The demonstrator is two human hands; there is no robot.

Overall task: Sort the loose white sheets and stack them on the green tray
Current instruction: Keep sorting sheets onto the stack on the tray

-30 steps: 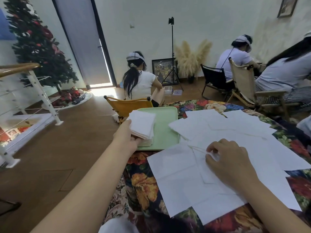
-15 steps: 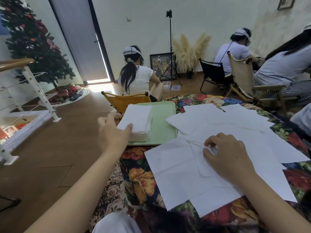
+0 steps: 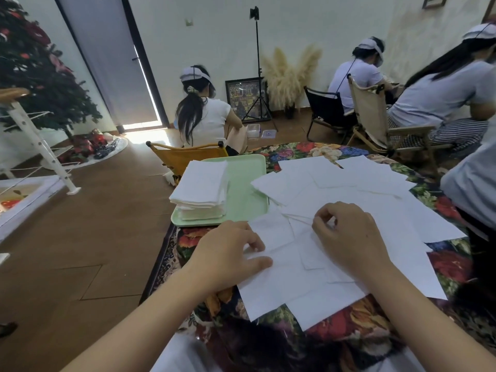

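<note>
— So where are the sheets (image 3: pixel 357 210)?
— Loose ones are spread over most of the floral cloth (image 3: pixel 300 150), overlapping, from the tray's right edge out to the table's right side and down to the near edge. The sorted stack (image 3: pixel 201 186) sits on the left half of the tray (image 3: pixel 245 183), reaching its near left corner.
— And the tray?
— At the table's far left corner, its near edge just beyond the left hand (image 3: pixel 228 253).
— What's that hand doing?
— Resting on the near left edge of the spread, fingers loosely bent, thumb lying on a sheet. Whether it pinches the paper, I cannot tell.
— The right hand (image 3: pixel 349 237)?
— Over the middle of the spread, fingers curled, thumb and forefinger pinching a sheet's edge. The two hands are apart, sheets between them.
— Anything else?
— People seated on chairs beyond the table, backs turned
</note>
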